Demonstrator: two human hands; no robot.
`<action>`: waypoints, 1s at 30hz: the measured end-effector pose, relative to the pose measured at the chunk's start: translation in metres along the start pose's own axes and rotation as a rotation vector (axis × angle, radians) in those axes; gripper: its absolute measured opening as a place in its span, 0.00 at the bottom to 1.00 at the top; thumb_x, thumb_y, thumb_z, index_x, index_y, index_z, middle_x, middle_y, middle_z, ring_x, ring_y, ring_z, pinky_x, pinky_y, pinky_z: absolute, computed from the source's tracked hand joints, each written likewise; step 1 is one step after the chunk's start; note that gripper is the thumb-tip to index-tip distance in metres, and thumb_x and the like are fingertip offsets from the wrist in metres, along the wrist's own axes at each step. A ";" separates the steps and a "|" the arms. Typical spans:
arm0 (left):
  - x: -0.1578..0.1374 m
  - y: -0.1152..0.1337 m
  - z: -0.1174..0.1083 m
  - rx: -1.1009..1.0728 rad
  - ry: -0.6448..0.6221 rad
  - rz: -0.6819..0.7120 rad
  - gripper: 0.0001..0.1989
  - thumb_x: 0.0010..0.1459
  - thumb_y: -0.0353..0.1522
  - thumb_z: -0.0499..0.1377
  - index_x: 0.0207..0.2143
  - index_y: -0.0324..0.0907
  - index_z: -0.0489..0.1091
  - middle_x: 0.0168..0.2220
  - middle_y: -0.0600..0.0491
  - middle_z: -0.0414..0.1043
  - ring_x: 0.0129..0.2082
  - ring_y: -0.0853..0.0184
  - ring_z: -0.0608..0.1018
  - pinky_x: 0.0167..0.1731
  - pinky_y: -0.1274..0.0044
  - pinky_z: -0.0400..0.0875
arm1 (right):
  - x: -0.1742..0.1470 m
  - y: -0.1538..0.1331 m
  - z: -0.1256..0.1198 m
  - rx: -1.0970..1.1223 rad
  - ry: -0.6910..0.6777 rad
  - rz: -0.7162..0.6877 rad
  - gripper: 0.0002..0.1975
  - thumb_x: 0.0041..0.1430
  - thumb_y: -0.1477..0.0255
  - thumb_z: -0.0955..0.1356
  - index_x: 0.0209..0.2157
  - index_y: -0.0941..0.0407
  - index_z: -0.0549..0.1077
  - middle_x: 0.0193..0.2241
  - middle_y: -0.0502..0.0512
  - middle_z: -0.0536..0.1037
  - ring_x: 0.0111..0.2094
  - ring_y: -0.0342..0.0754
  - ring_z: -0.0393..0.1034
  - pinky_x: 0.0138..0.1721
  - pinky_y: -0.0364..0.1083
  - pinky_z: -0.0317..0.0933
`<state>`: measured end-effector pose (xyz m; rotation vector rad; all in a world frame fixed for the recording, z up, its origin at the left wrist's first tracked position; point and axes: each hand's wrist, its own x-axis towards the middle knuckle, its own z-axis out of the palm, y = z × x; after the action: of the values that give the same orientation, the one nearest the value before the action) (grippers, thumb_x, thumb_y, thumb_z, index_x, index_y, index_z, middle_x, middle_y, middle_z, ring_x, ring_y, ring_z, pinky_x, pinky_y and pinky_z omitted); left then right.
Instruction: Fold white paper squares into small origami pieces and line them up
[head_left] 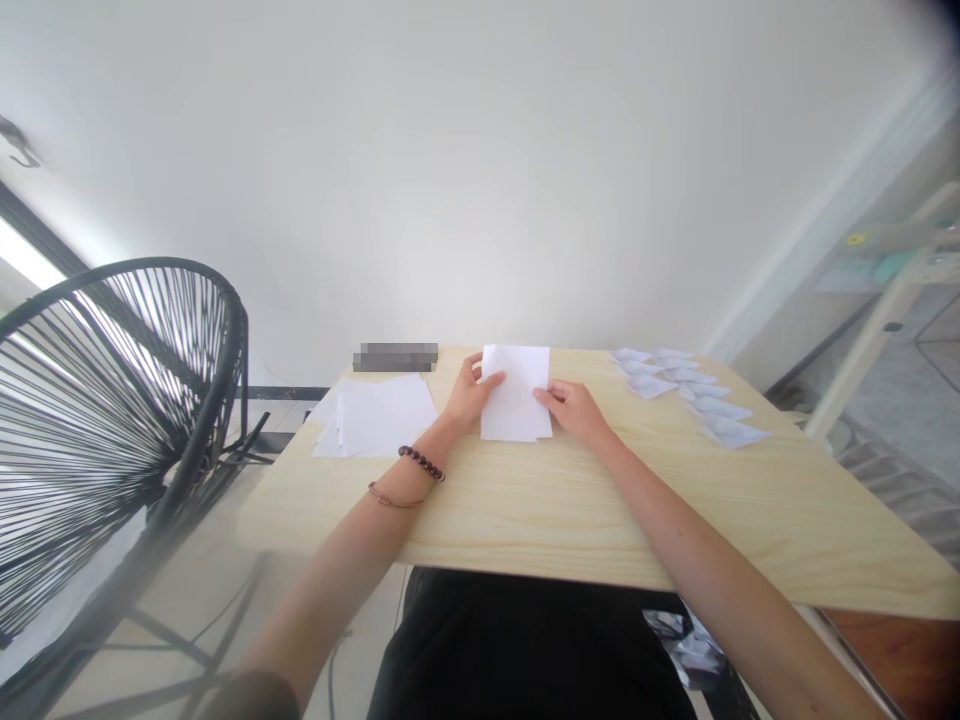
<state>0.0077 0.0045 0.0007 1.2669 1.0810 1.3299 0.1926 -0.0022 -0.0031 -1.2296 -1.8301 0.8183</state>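
A white sheet of paper (516,400), apparently folded in half, stands between my hands over the middle of the table. My left hand (472,392) pinches its left edge, thumb on the near face and fingers behind. On the right edge, the thumb and fingers of my right hand (571,405) grip the same paper. Near the lower right corner a small offset shows between its layers. Left of my left hand lies a loose pile of white paper sheets (382,415). To the right of my right hand, several folded paper pieces (718,407) sit in rows.
The pale wooden table (525,510) backs onto a white wall. A black corded chair (150,400) stands at the left. Crumpled silvery material (688,645) lies below the front edge. A light-coloured frame (870,330) rises at the right. A blurred-out patch (395,357) covers something at the back left.
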 end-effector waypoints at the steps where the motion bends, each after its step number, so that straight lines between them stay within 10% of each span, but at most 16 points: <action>1: 0.000 0.000 -0.002 -0.045 -0.028 -0.026 0.29 0.45 0.36 0.62 0.49 0.43 0.55 0.40 0.47 0.70 0.34 0.65 0.74 0.32 0.73 0.70 | 0.001 0.001 -0.001 -0.021 0.027 0.001 0.16 0.50 0.59 0.62 0.26 0.58 0.71 0.20 0.51 0.73 0.24 0.46 0.66 0.24 0.42 0.57; 12: 0.006 -0.002 -0.009 -0.054 -0.052 -0.096 0.19 0.37 0.37 0.66 0.32 0.36 0.70 0.31 0.46 0.74 0.30 0.64 0.75 0.31 0.72 0.70 | -0.004 -0.006 -0.008 0.120 -0.076 0.056 0.18 0.51 0.57 0.61 0.27 0.58 0.70 0.20 0.50 0.73 0.21 0.43 0.66 0.21 0.40 0.57; 30: 0.004 0.005 -0.001 -0.025 -0.359 -0.156 0.23 0.44 0.36 0.62 0.43 0.37 0.66 0.32 0.47 0.74 0.31 0.63 0.75 0.31 0.73 0.69 | 0.000 0.008 -0.018 0.584 -0.082 0.062 0.20 0.49 0.66 0.65 0.45 0.57 0.68 0.28 0.51 0.76 0.28 0.44 0.69 0.30 0.43 0.62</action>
<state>0.0062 0.0083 0.0060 1.3139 0.8861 0.9515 0.2115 0.0022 -0.0006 -0.8827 -1.4605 1.3370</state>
